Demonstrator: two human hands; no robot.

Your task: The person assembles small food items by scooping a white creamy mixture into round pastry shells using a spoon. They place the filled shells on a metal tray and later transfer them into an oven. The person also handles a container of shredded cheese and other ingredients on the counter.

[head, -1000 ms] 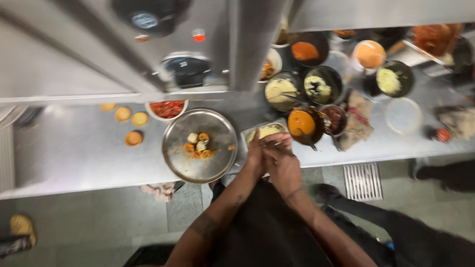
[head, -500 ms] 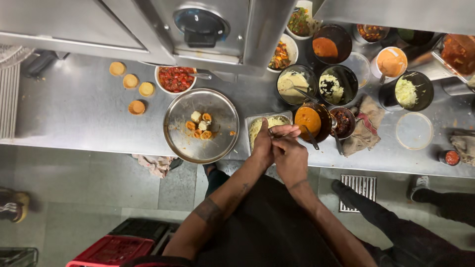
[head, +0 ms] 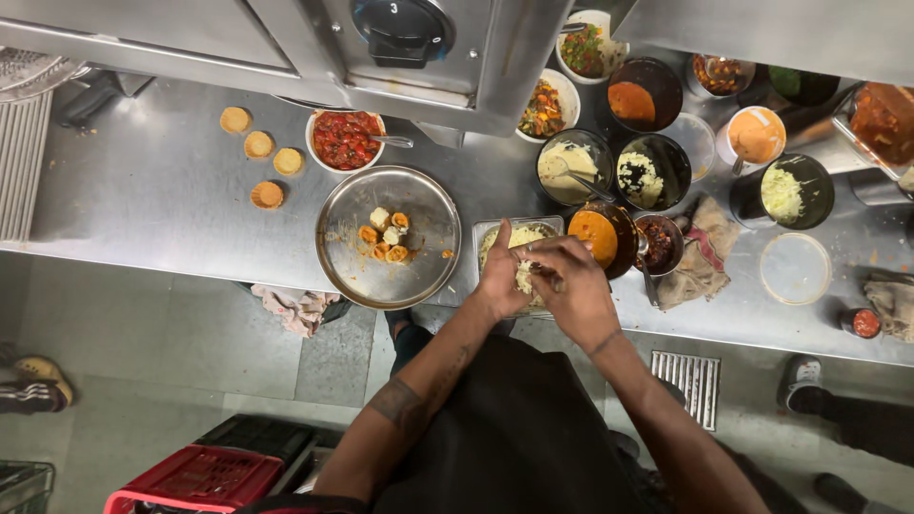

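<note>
My left hand (head: 502, 276) and my right hand (head: 571, 286) are together over a clear rectangular container (head: 487, 234) of pale shredded food at the steel counter's front edge. Both hands have their fingers curled into that food, and the fingertips are partly hidden. To the left lies a round steel plate (head: 352, 262) with a few small orange and white pieces (head: 386, 235) near its middle. Just right of my hands stands a dark bowl of orange sauce (head: 595, 234).
Several bowls of sauces and chopped fillings (head: 657, 171) crowd the counter's right half. A white bowl of red chopped mix (head: 345, 139) and small pastry shells (head: 259, 145) sit at left. An empty clear tub (head: 795, 268), a brown cloth (head: 700, 262), and other people's feet (head: 800, 381) are nearby.
The view has shifted, bringing the counter closer. My hands stay together over the clear container, working in the shredded food.
</note>
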